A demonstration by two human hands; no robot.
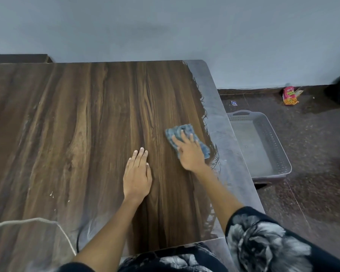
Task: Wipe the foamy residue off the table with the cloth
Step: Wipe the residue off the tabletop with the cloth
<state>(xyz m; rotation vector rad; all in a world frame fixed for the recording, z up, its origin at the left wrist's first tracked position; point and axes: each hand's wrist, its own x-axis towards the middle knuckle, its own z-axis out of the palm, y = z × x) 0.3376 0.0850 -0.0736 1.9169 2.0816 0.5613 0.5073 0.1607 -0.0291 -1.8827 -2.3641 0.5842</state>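
- Nearest to us, a dark sleeve (263, 244) with a pale floral print covers the right upper arm at the near right corner of the table (77, 118); both forearms are bare.
- A light cord (53, 224) loops across the near left part of the table, and a thin grey film lies on the wood around it along the near edge.
- Our left hand (137, 176) lies flat on the wood grain, right of the table's centre, fingers straight and close together, palm down, holding nothing.
- Our right hand (188, 152) presses the cloth (182, 132) down with spread, nearly straight fingers; it grips nothing.
- The cloth, blue-grey and crumpled, lies on the tabletop near the right edge, about midway along it, partly under the right hand.
- The foamy residue (214, 122) forms a pale grey band along the whole right edge of the table, with a ragged, streaked inner border; the cloth sits just inside that border.
- White specks (51, 193) mark the wood toward the left side.
- Beyond the right edge, a grey perforated basket (273, 146) stands on the dark floor.
- Farther off, a red and yellow wrapper (290, 95) lies by the grey wall (165, 26).
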